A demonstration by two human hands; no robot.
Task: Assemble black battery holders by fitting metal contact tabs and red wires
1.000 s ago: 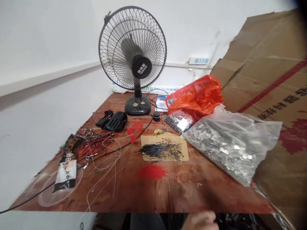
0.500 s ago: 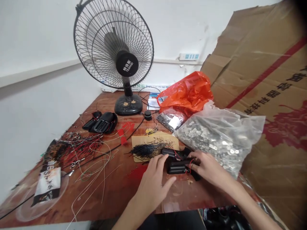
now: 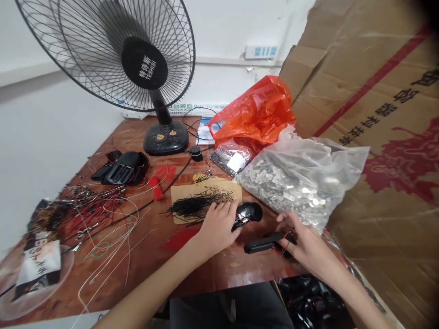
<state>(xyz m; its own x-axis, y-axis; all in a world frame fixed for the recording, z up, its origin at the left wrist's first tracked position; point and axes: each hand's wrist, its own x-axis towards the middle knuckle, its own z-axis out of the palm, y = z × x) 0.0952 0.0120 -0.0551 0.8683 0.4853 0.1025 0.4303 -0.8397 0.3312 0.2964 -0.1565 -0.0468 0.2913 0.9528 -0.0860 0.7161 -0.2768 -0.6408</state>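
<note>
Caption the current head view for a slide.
Left hand touching a glossy black casing, right hand touching a dark wired piece, at a cluttered table.

Can read "特诗斯 TESHISI" on the fan [image 3: 144, 63], "PIPE" on packaging [image 3: 187, 108] behind it, "器科技有" on cardboard [image 3: 380, 114] right of it, unclear characters on a packet [image 3: 39, 262] in front.

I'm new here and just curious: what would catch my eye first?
Probably the big black fan at the back left of the table, and the bright orange bag to its right. In front of that lies a clear bag of shiny metal pieces, beside a large cardboard sheet. At the front, the left hand touches a shiny black case and the right hand holds a duller one.
</note>
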